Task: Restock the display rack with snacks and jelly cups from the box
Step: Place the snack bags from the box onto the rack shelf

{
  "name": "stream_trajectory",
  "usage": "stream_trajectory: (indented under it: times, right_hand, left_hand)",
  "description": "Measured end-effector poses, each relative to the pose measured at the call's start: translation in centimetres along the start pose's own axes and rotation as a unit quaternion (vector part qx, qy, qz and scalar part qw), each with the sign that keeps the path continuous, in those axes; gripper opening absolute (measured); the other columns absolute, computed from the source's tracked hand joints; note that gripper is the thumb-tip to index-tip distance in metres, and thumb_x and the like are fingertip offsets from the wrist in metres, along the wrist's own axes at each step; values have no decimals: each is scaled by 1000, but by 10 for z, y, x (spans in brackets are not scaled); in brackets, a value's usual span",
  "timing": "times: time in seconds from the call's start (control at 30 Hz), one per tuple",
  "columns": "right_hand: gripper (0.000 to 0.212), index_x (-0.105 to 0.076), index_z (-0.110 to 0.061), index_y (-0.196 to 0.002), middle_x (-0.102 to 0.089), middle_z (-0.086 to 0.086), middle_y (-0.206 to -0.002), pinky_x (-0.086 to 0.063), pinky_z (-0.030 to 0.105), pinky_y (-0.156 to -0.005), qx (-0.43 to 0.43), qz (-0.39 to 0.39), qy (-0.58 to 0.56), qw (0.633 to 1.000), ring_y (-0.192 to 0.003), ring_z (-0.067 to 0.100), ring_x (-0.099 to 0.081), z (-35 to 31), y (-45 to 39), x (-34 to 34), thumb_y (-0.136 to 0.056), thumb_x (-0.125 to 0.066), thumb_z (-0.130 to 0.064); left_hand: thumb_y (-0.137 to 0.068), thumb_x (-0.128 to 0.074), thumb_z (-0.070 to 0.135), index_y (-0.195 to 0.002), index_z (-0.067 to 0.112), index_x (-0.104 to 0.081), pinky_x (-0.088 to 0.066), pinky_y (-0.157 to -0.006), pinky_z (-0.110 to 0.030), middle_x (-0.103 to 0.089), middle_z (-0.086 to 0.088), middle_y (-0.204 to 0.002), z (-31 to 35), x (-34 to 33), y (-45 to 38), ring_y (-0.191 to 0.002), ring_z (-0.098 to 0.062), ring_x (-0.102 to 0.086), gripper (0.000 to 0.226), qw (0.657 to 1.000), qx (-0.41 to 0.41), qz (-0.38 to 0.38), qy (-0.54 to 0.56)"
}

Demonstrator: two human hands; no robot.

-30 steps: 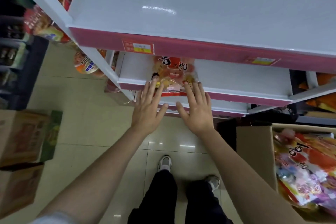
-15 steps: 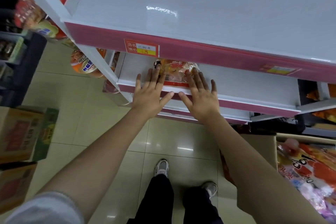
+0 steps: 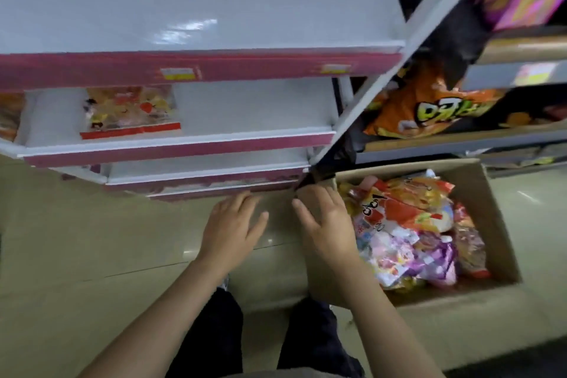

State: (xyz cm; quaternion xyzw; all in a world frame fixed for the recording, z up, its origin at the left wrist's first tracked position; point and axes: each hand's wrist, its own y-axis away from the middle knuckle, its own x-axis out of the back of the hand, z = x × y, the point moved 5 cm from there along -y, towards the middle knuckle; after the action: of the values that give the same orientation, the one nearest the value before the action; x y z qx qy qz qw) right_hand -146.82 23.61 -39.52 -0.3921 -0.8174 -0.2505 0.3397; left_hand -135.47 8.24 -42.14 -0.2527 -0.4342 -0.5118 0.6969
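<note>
My left hand (image 3: 231, 228) and right hand (image 3: 326, 224) hover open, empty — fingers loose, above the floor. One bag (image 3: 130, 112) lies on the rack (image 3: 190, 144); the box (image 3: 478, 190) — full of snacks (image 3: 405, 224) — sits beside my right.

Even indoor light, overhead glare on top shelf (image 3: 184, 31), motion blur throughout, wide-angle bending at edges, floor (image 3: 76, 239) reflections.

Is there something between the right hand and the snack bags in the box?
Nothing visible does. The right hand hangs over the near-left wall of the open box, and the snack bags lie uncovered just to its right.
</note>
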Motion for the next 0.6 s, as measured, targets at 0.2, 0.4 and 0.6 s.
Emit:
stream_trajectory:
  times: [0.2, 0.4, 0.6]
  right_hand:
    - [62, -54, -3, -128, -57, 16, -120, -46, 42, -90, -239, 97, 6, 966, -114, 34, -51, 199, 52, 78, -87, -71, -46]
    - [45, -58, -9, -99, -61, -1, -84, -38, 24, -63, -364, -4, -142, 920, -78, 17, -58, 280, 59, 69, -87, -68, -51]
    - [29, -57, -14, -86, -66, 1, -76, -42, 24, -53, -393, -62, -229, 888, -68, 17, -61, 270, 39, 32, -92, -67, -41]
  left_hand:
    - [-97, -31, 64, -154, 19, -27, -34, -112, -41, -21, -14, -162, 128, -157, 1, -140, -32, -37, 73, 978, 43, -205, -17]
    - [-92, -46, 66, -158, 16, -1, -39, -107, -41, -24, -16, -161, 168, -222, 2, -136, -34, -41, 94, 962, 153, -224, 37]
    - [-91, -46, 66, -158, 27, -5, -36, -112, -39, -26, -3, -162, 172, -223, -3, -142, -28, -36, 87, 954, 193, -206, 104]
